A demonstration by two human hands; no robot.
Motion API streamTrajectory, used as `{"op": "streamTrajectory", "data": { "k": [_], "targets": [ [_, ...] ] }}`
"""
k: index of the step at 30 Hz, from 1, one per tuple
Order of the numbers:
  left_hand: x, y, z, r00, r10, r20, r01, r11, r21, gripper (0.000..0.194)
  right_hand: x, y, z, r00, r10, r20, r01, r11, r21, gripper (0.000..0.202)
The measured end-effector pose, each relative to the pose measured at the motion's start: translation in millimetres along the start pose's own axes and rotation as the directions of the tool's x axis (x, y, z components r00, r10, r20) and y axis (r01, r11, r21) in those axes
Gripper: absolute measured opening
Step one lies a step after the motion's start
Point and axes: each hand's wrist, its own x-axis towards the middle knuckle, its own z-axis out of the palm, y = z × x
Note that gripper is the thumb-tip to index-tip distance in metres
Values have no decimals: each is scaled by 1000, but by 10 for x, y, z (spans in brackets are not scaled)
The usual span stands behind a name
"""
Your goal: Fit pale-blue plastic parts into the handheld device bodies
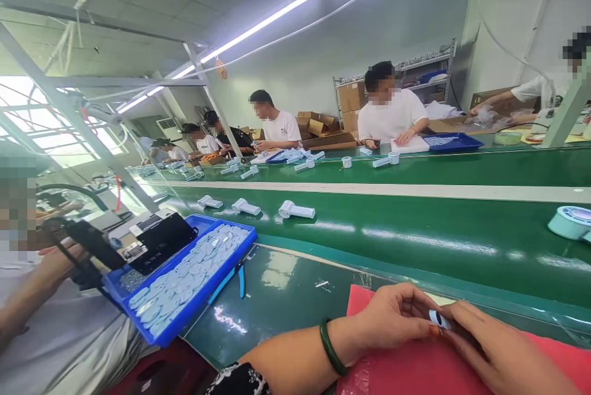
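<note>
Over a pink sheet [392, 361] at the lower right, my left hand [392, 318] and my right hand [498, 339] meet at a small light-blue plastic part [439, 320] with a dark oval on its face. Fingers of my left hand pinch it from the left side. My right hand closes around its other end, so most of the part is hidden. A dark green bangle [332, 347] circles my left wrist.
A blue tray [255, 234] heaped with light-blue pieces stands left, beside blue-handled pliers [242, 281]. Fan-shaped pale housings [298, 210] lie on the green conveyor [415, 223]; a teal round-headed one [570, 223] is at right. Co-workers sit across the line and at my left.
</note>
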Motion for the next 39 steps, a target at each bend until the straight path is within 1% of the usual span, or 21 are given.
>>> {"op": "streamTrajectory", "data": {
  "k": [5, 11, 15, 18, 20, 23, 24, 27, 29, 34, 36, 39],
  "targets": [
    [-11, 46, 15, 1000, -10, -2, 10, 999, 31, 68, -6, -56, -27, 999, 19, -38, -18, 1000, 6, 33],
    [-17, 94, 43, 1000, -30, 2, 30, 999, 22, 69, 13, -18, -55, 999, -7, 33, 5, 999, 46, 32],
    [-11, 90, 42, 999, -32, -7, 33, 999, 35, 70, -13, -36, -14, 999, 34, 10, -34, 998, 48, 33],
    [-11, 83, 37, 1000, -28, 0, 28, 999, 46, 69, -19, -14, 10, 999, 52, 15, -53, 998, 43, 35],
    [-14, 80, 34, 1000, -24, 7, 24, 999, 48, 68, -4, 29, 2, 998, 36, 61, -39, 998, 42, 35],
    [-15, 73, 29, 1000, -17, 9, 17, 999, 46, 68, 21, 67, -32, 986, 18, 164, -27, 998, 54, 35],
    [-14, 70, 27, 1000, -16, 9, 15, 999, 45, 67, 23, 60, -40, 985, 27, 170, -37, 998, 54, 35],
    [-10, 59, 22, 1000, -15, 12, 14, 999, 44, 67, 6, 0, -39, 994, 68, 87, -73, 996, 49, 36],
    [-10, 53, 22, 1000, -13, 13, 12, 999, 41, 68, -11, -31, -21, 997, 65, 42, -67, 997, 49, 36],
    [-18, 56, 27, 1000, -23, 8, 22, 999, 48, 67, -14, 33, 13, 999, 17, 31, -17, 999, 29, 34],
    [-20, 62, 26, 1000, -21, 7, 20, 999, 49, 67, -1, 56, -3, 998, 12, 61, -13, 1000, 25, 33],
    [-20, 65, 22, 1000, -15, 13, 14, 999, 47, 66, 25, 23, -50, 996, 15, 89, -17, 1000, 16, 33]
  ]
}}
